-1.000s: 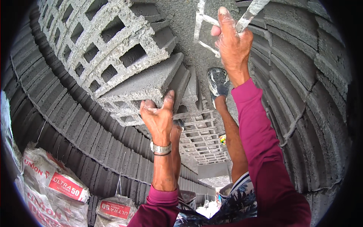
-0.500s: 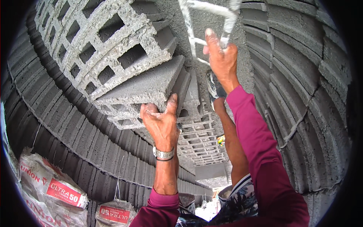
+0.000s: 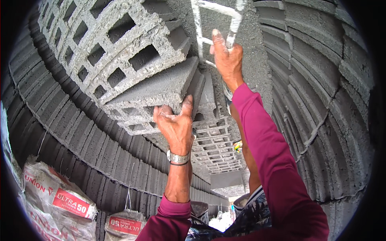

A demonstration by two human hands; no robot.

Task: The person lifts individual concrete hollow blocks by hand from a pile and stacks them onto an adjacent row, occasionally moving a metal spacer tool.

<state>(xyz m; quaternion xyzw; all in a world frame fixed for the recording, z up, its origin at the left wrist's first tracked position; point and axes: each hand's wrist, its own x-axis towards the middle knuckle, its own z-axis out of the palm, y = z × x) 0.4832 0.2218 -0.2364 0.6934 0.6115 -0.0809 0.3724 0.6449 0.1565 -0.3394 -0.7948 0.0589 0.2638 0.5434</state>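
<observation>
My left hand (image 3: 175,126) is closed on the end of a grey concrete hollow block (image 3: 155,82), its thumb and fingers hooked over the block's near edge. That block lies tilted against a stack of similar hollow blocks (image 3: 100,48) whose square holes face me. My right hand (image 3: 228,58) is wrapped round one bar of a white, whitish-crusted metal frame (image 3: 217,6) with crossbars. The frame is held over the grey, gritty ground, right of the stack. Its far end runs out of the picture at the top.
Tall stacked rows of concrete blocks (image 3: 317,100) rise on the right, with more rows (image 3: 80,132) curving along the left. Cement sacks (image 3: 60,201) hang or lie at lower left. More hollow blocks (image 3: 215,148) stand near my legs, beside a small colourful wrapper (image 3: 238,146).
My right hand has moved a little left with the white frame, which looks steadier now. The left hand stays on the block, shifting only slightly in the picture.
</observation>
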